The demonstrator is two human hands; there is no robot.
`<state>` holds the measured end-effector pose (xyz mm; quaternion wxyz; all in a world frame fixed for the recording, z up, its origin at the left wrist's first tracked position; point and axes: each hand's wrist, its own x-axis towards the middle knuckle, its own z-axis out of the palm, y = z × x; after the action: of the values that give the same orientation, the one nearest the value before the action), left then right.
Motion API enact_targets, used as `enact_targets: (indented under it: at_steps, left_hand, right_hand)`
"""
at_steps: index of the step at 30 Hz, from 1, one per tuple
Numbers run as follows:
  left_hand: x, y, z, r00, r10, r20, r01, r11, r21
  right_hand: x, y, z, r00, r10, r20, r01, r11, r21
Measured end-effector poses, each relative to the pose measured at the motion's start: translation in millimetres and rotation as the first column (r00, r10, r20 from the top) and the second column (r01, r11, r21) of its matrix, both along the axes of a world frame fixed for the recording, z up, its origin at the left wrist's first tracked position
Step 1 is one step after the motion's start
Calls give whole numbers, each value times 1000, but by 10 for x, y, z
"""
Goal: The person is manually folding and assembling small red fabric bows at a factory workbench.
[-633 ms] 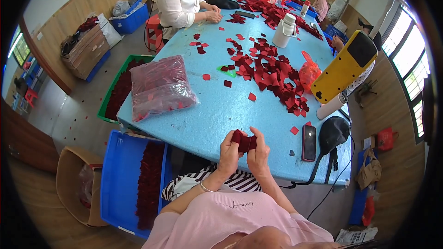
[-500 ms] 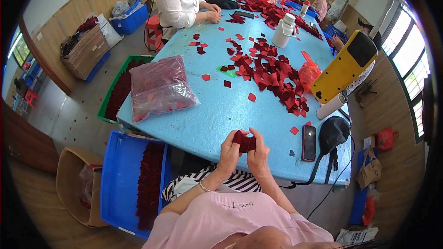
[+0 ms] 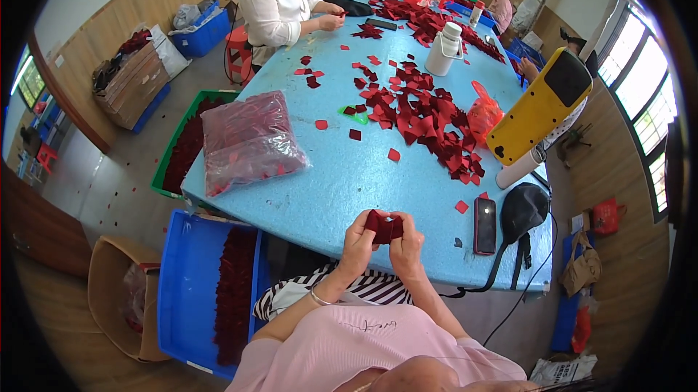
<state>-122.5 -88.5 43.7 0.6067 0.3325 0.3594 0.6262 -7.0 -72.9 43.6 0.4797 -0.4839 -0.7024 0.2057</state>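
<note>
Just above the near edge of the blue table, a small dark red cloth piece is held up between both hands. My left hand pinches its left side, and my right hand pinches its right side. Its lower part hangs between the thumbs, and whether it is folded or a small pouch I cannot tell. Beyond the hands, a loose heap of similar red pieces spreads over the table. A few single pieces lie apart, one red piece among them.
A filled clear plastic bag sits at the table's left. To the right are a phone, a black bag, a pale bottle and a yellow device. A blue crate stands left of me. Co-workers sit beyond.
My fingertips have shifted on the dark red cloth, and more of it shows between the hands. The co-worker at the far left now has a bit of red at the fingers.
</note>
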Motion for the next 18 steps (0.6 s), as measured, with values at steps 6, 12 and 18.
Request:
enact_targets:
  at_steps: [6,12,18]
  left_hand:
    - [-17,20,-73,992,-108,64,106,994,32]
    - [32,41,-57,990,0,138,7,999,-51]
    - [28,70,-17,995,16,98,-11,999,-48]
  right_hand:
    - [7,20,-34,1000,0,-10,-1,1000,-31]
    - [-9,36,-17,999,10,-47,-11,1000,-29]
    - [15,81,-61,998,-31,-49,29,999,-37]
